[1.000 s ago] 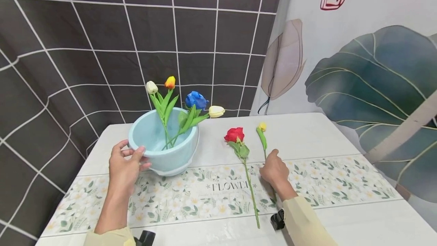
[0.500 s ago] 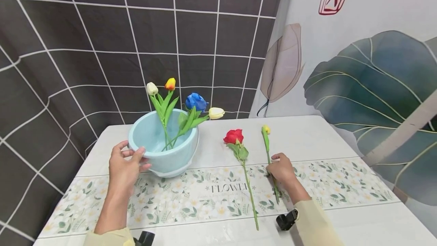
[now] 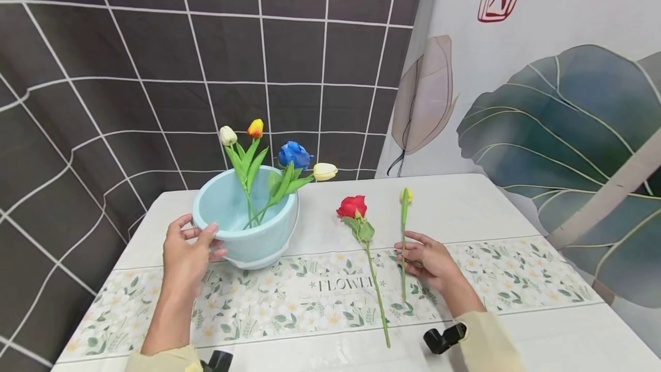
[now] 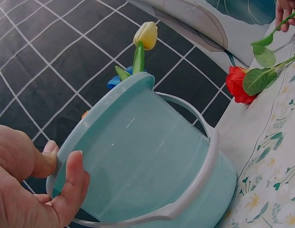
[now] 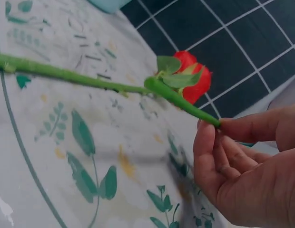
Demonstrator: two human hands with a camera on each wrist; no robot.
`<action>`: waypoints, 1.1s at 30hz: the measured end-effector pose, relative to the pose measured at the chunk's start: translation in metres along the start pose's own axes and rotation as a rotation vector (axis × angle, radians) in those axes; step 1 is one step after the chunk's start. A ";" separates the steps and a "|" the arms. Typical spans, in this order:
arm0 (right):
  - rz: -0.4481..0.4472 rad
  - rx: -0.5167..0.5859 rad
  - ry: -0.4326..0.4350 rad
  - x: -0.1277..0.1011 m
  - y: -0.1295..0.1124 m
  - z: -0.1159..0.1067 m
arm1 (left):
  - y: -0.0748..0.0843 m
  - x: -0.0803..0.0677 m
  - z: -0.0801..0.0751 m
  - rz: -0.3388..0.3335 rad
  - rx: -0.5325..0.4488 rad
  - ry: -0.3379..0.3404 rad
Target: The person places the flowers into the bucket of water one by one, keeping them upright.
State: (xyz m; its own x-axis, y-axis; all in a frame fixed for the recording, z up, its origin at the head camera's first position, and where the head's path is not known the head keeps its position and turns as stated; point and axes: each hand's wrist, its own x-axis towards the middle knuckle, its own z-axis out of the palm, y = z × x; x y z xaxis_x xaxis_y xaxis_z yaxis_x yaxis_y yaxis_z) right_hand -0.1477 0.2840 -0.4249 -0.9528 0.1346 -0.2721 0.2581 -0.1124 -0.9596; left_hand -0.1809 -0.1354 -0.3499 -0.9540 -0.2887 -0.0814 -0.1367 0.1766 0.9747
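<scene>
My left hand [image 3: 185, 254] grips the rim of a light blue bucket [image 3: 260, 240], thumb and fingers on either side of the wall. Inside the bucket stand a white tulip [image 3: 228, 135], an orange-yellow tulip [image 3: 255, 128], a blue rose [image 3: 294, 155] and a cream tulip [image 3: 325, 171] that leans out to the right. My right hand [image 3: 432, 262] pinches the green stem of a yellow tulip [image 3: 405, 205] between thumb and fingertips. In the right wrist view the pinched stem [image 5: 183, 100] looks raised above the tabletop. A red rose [image 3: 352, 206] lies on the table between bucket and right hand.
A white table [image 3: 310, 355] carries a printed band of flowers with the word FLOWER. Behind it hangs a dark cloth [image 3: 294, 50] with a white grid, and a leaf-patterned curtain [image 3: 558, 113] is at the right. The bucket's pale handle [image 4: 197, 185] hangs down its side.
My right hand has moved slightly right and turned, its fingers now more in sight. The yellow tulip has come with it and swung more upright in view. The left hand keeps its grip on the bucket.
</scene>
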 end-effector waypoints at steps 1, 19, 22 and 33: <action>-0.009 0.016 -0.008 -0.001 -0.001 0.000 | 0.000 0.000 0.000 0.000 -0.002 -0.001; -0.195 0.023 0.067 -0.023 -0.040 0.022 | -0.001 -0.001 0.000 0.017 -0.002 0.000; -0.203 0.033 0.079 -0.025 -0.045 0.027 | -0.001 0.000 0.002 0.017 -0.008 -0.009; -0.270 0.043 0.069 -0.027 -0.068 0.051 | 0.001 -0.002 0.000 0.022 -0.082 -0.022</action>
State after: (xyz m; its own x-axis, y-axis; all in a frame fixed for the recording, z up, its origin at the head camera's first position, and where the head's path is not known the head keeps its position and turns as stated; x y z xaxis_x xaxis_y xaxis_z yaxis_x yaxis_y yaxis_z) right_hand -0.1481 0.2377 -0.3489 -0.9727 0.2318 -0.0130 -0.0116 -0.1048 -0.9944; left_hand -0.1793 -0.1348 -0.3491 -0.9622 -0.2649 -0.0635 -0.0942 0.1049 0.9900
